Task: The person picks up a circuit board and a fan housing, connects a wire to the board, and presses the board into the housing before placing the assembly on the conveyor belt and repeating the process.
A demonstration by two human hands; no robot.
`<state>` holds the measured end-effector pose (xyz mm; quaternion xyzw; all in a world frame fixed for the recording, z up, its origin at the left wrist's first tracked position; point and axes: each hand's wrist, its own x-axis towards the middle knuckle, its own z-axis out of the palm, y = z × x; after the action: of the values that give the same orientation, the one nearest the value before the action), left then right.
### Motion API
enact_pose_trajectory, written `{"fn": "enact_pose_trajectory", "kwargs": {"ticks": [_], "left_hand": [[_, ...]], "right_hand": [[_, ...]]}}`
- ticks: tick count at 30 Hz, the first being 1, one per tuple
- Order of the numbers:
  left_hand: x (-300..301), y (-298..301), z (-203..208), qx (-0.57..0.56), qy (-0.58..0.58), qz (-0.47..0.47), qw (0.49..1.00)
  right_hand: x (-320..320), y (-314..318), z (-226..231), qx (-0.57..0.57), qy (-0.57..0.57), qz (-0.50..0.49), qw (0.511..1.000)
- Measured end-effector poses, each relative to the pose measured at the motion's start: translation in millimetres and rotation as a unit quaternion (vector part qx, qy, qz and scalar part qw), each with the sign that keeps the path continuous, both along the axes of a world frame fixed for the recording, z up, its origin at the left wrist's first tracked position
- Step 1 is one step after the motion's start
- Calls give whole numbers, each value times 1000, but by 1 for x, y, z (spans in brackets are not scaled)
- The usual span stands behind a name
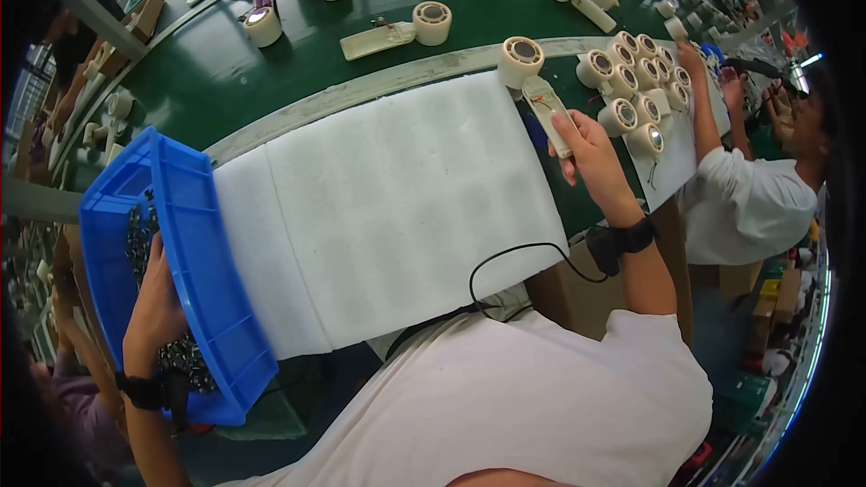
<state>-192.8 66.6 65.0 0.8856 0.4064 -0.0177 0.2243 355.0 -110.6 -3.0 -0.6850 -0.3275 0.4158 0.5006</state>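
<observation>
My right hand (582, 149) is closed around the handle of a cream handheld fan (544, 106). The fan's round head points away from me, and thin red wires show in the hollow of its handle. On the left, my left hand (157, 302) reaches inside a blue plastic bin (212, 243), beside its inner wall. Small dark parts (185, 361) lie heaped in that bin. The fingertips of this hand are hidden, so whether it grips one of the parts is unclear. A black band is on each wrist, and a black cable runs from the right one.
A white foam mat (406, 207) covers the bench before me. Beyond a pale rail, a green conveyor (298, 63) carries several part-built fans. Grouped fan heads (631, 81) stand at the right, near a person in a white shirt (749, 203). A cardboard box (577, 293) sits below the mat's right edge.
</observation>
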Motion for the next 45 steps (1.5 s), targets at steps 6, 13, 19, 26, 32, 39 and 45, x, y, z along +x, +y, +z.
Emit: {"fn": "enact_pose_trajectory", "kwargs": {"ticks": [6,13,19,26,32,39,45], "left_hand": [[-5,2,-19,-10,-27,16,999],[6,-3,-1,-22,-19,37,999],[-4,4,-21,-5,-77,47,996],[8,-4,-5,-19,-67,27,997],[-6,6,-11,-61,53,-17,997],[1,13,-16,-4,-34,-18,999],[-6,23,-18,-31,-21,-28,999]], "right_hand": [[35,-24,-24,-20,-21,-39,999],[27,-42,15,-119,-229,-21,966],[8,-41,103,-112,-331,64,935],[-10,5,141,-11,-364,154,919],[30,46,136,-6,-420,192,887],[131,122,108,-54,-365,166,914],[77,219,102,5,-321,288,902]]}}
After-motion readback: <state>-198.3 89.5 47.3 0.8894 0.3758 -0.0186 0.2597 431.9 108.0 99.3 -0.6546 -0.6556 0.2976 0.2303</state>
